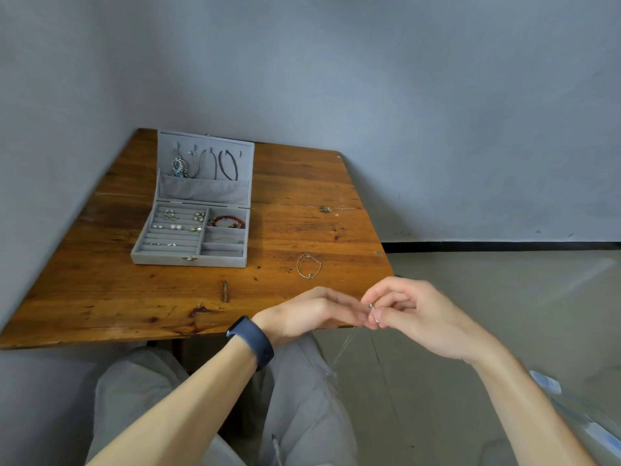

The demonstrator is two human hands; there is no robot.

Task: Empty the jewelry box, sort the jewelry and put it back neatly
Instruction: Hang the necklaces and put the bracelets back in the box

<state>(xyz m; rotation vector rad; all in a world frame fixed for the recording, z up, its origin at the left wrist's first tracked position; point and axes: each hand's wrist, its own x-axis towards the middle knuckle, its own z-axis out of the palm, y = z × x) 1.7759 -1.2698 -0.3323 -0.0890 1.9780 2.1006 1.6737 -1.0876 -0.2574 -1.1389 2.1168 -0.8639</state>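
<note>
A grey jewelry box (188,260) lies open on the wooden table (111,297). Necklaces (227,164) hang in its raised lid. Earrings (171,215) sit in the ring rows and a red bead bracelet (229,222) fills the top right compartment. A thin silver bracelet (308,266) lies loose on the table to the right of the box. At the table's front right corner my left hand (312,314) and my right hand (413,314) meet, both pinching a fine silver chain (372,309). Its loose end dangles down past the table edge.
The table stands in a corner with grey walls behind and to the left. Two tiny pieces (208,306) lie near the front edge by a dark knot. My knees in grey trousers (302,398) are under the table. Bare floor lies to the right.
</note>
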